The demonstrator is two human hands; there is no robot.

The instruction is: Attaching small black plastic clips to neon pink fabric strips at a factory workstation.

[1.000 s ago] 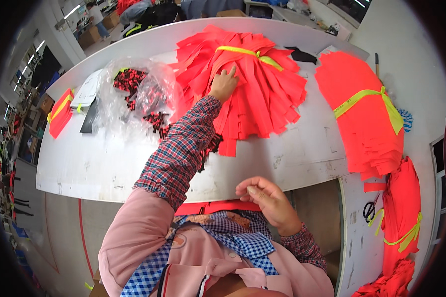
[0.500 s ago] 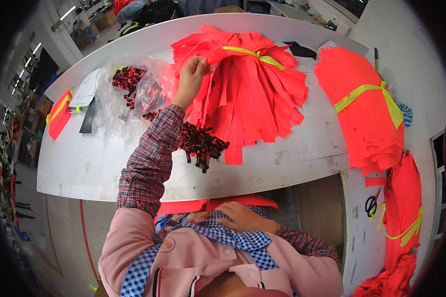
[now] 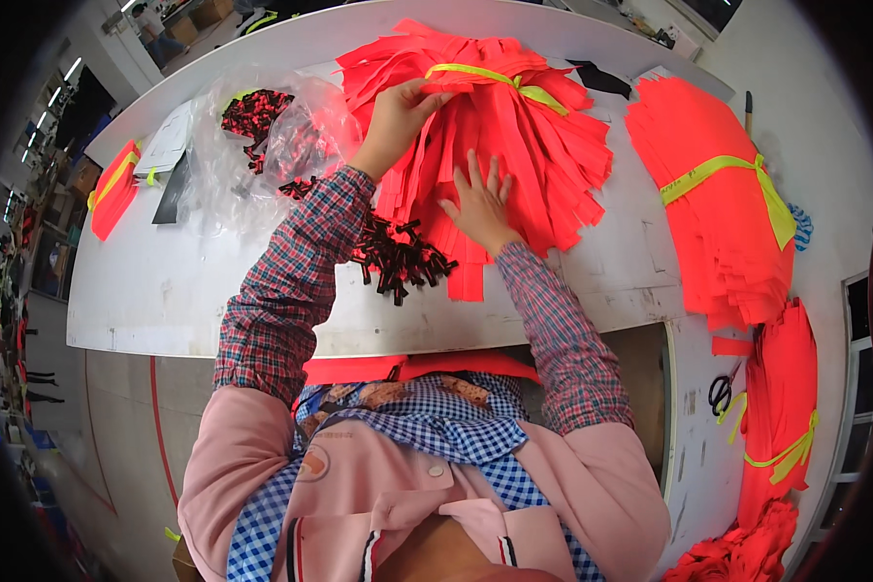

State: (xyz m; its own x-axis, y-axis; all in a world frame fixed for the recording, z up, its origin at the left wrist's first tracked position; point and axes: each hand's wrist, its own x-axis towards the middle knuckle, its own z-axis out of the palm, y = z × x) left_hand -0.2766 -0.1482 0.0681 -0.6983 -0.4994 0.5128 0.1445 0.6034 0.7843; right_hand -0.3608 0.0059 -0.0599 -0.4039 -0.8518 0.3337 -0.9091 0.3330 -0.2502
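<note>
The bundle of orange strips (image 3: 495,145) — fanned out on the white table (image 3: 213,291) — is pinned flat under the open right hand (image 3: 475,199), seemingly to steady it, while strips near the top are pinched by the left hand (image 3: 398,112).

Fan of orange strips (image 3: 514,145), upper centre: thin, matt, cloth-like sheet; bound by a yellow-green ribbon (image 3: 495,82), slightly shiny. Surface (image 3: 194,291): white, smooth, matt, scuffed near the front edge. Clear bag (image 3: 252,145), upper left: crinkled glossy plastic. Small black pieces (image 3: 398,257), centre: hard-looking, dull sheen, material unclear. Sleeves: woven plaid cloth. Scissors (image 3: 720,393), right: dark handles.
</note>
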